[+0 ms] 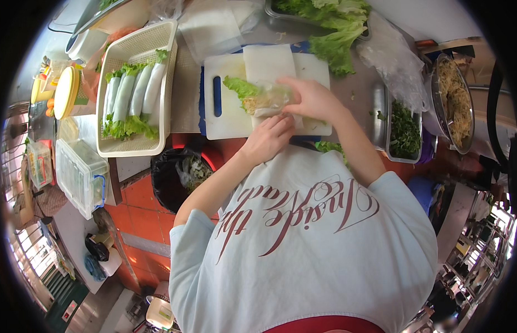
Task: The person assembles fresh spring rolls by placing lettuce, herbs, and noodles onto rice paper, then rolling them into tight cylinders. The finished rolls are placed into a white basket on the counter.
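A partly wrapped roll [264, 102] of lettuce and shredded filling in a pale, thin wrapper lies on white rectangular sheets [270, 62] over a white cutting board [229, 120]. My right hand [314, 98] reaches in from the right, its thumb and fingers around the roll's right end. At the roll's near edge, my left hand [272, 135] has its fingers bent on the wrapper; the fingertips are partly hidden. Left of the board, a cream plastic basket [169, 100] holds several finished rolls [137, 91] with lettuce poking out of their ends.
Lettuce [335, 45] hangs from a metal tray at the back. Right of the board stand a metal container of chopped greens [404, 133], a plastic bag [391, 62] and a bowl of shredded filling [454, 104]. Below the counter's edge is a black-lined bin [167, 179].
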### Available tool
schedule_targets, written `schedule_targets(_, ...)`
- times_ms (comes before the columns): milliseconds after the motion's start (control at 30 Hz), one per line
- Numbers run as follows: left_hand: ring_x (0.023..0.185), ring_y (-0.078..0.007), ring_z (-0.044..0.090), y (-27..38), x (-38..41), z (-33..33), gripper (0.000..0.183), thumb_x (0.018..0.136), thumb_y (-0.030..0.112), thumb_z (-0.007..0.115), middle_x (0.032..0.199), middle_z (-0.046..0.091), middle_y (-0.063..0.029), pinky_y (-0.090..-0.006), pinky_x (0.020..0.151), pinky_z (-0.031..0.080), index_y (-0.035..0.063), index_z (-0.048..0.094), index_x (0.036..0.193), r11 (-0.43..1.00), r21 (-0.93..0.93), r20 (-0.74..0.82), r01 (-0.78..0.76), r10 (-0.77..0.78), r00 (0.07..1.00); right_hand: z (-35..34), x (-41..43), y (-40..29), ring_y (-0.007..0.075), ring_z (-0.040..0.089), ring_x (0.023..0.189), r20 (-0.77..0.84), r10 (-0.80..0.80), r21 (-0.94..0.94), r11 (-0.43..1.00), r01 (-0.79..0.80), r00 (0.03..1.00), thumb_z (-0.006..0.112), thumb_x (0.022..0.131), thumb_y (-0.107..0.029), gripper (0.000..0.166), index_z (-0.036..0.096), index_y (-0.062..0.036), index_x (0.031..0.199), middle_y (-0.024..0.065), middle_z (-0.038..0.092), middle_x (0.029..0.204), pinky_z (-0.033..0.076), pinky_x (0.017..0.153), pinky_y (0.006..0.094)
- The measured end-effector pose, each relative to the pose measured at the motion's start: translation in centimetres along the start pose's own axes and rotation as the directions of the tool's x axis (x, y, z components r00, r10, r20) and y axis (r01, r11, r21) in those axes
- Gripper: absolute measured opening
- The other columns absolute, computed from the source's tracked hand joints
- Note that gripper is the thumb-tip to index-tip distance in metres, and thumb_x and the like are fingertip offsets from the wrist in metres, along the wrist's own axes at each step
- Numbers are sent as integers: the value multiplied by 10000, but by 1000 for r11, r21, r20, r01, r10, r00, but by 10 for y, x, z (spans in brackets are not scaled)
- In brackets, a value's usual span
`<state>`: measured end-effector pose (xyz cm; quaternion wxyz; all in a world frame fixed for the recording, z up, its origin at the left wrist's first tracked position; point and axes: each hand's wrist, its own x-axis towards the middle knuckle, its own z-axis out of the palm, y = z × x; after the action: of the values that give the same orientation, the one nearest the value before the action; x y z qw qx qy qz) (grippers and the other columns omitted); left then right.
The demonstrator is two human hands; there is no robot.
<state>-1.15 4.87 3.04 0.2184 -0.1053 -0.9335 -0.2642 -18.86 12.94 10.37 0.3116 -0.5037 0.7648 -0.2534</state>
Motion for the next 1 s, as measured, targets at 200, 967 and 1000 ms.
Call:
schedule_targets(200, 996, -306, 556, 1, -1, 0, 293, 689, 66, 692, 1140, 542, -127, -388, 820, 490, 58, 639, 977, 1000, 2, -24, 25, -25, 999, 25, -35, 11, 185, 519, 632, -209, -21, 192, 980, 62, 978, 724, 686, -156, 671, 467, -103, 1303, 62, 525, 718, 436, 590, 316)
schedule_targets(967, 1042, -223, 513, 9, 1, 6, 575, 717, 159, 669, 1140, 522, -84, -350, 884, 425, 36, 533, 1261, 989, 144, 152, 39, -61, 986, 1, -6, 20, 140, 499, 640, 33, -46, 246, 969, 36, 998, 588, 698, -65, 307, 606, -15, 1000, 40, 501, 683, 445, 612, 285)
schedule_targets(1000, 1070, -227, 508, 9, 2, 6, 575, 719, 166, 670, 1173, 517, -90, -356, 898, 422, 38, 532, 1263, 988, 151, 165, 25, -50, 985, 1, -6, 20, 140, 498, 639, 40, -40, 258, 966, 28, 998, 593, 701, -70, 314, 605, -16, 1010, 40, 500, 684, 445, 612, 285)
